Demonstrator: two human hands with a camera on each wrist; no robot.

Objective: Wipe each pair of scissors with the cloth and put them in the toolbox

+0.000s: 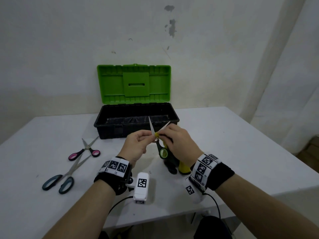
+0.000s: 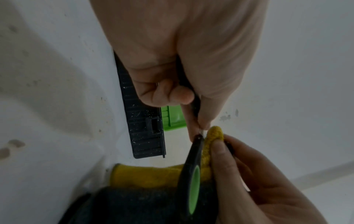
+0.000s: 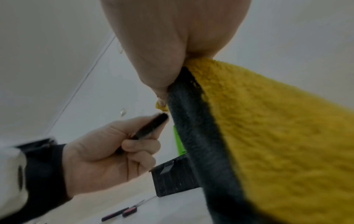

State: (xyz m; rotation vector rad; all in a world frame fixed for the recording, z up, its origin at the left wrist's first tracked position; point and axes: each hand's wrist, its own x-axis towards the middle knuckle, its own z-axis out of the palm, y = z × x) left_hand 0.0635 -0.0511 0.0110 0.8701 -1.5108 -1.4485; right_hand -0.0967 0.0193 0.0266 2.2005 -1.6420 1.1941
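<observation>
Green-and-black-handled scissors [image 1: 163,152] are held upright above the table, their blades spread in a V before the toolbox [image 1: 110,131]. My left hand [image 1: 149,138] grips one black handle [image 3: 151,127] near the pivot. The other handle [image 2: 191,174], with its green loop, hangs down. My right hand [image 1: 164,134] pinches the yellow-and-black cloth [image 1: 183,167] around the right blade close to the pivot. The cloth [image 3: 268,121] trails down onto the table. The black toolbox stands open, its green lid [image 1: 134,83] raised against the wall.
Pink-handled scissors [image 1: 85,147] and larger grey-blue-handled scissors [image 1: 69,171] lie on the white table [image 1: 224,144] to the left of my hands. The wall rises directly behind the toolbox. The table's right edge slopes away at the far right.
</observation>
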